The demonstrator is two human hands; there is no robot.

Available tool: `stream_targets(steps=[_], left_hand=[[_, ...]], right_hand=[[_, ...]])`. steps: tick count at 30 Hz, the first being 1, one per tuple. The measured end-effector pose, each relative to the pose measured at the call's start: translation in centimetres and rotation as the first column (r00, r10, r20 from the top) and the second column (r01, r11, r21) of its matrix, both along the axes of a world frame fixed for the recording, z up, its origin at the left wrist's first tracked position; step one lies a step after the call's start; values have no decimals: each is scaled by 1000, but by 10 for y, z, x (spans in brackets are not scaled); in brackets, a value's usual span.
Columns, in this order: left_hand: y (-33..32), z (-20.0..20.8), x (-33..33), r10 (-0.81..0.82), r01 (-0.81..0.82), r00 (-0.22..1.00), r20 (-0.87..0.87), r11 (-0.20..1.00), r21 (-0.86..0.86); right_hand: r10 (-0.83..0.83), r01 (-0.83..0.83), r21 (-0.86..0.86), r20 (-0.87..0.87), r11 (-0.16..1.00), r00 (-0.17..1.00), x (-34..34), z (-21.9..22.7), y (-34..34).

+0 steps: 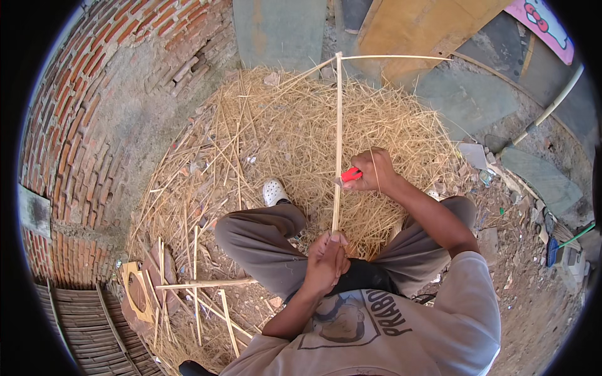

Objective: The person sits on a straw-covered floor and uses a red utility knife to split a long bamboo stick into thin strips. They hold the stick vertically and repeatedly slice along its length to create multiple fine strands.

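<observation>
We see left fingers [339, 254] gripping the stick [339, 119], hiding its lower end; right fingers [370, 165] grip a red knife [352, 175], whose blade [338, 182] we cannot clearly make out.

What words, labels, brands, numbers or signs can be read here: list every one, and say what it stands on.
Grey shirt: large dark capital letters beside a framed printed picture; legible, but I won't copy the wording.
Pink panel, upper right: a printed cartoon figure; no lettering I can make out.
Red tool in the right hand: any marking is too small to read.
I can make out no other text.
</observation>
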State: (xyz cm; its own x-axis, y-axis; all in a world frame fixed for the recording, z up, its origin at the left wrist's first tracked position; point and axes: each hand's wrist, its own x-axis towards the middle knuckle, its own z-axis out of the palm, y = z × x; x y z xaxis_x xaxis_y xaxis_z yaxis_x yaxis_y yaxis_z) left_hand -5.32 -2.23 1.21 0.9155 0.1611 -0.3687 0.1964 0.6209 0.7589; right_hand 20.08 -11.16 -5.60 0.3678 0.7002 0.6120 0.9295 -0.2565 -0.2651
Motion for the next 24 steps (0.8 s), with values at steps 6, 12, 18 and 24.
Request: stream_targets(steps=[6, 12, 18, 24], left_hand=[[0, 3, -2, 25, -28, 998, -51, 998, -54], [-15, 10, -27, -45, 28, 993, -110, 988, -155], [-7, 12, -42, -94, 74, 991, -97, 979, -191], [-7, 23, -66, -252, 220, 958, -139, 952, -212]], right_hand=[[21, -23, 9, 115, 1000, 993, 6, -4, 10], [-437, 422, -175, -59, 890, 898, 69, -21, -3], [-313, 324, -105, 110, 940, 944, 72, -17, -5], [-625, 590, -207, -214, 780, 751, 124, -14, -30]])
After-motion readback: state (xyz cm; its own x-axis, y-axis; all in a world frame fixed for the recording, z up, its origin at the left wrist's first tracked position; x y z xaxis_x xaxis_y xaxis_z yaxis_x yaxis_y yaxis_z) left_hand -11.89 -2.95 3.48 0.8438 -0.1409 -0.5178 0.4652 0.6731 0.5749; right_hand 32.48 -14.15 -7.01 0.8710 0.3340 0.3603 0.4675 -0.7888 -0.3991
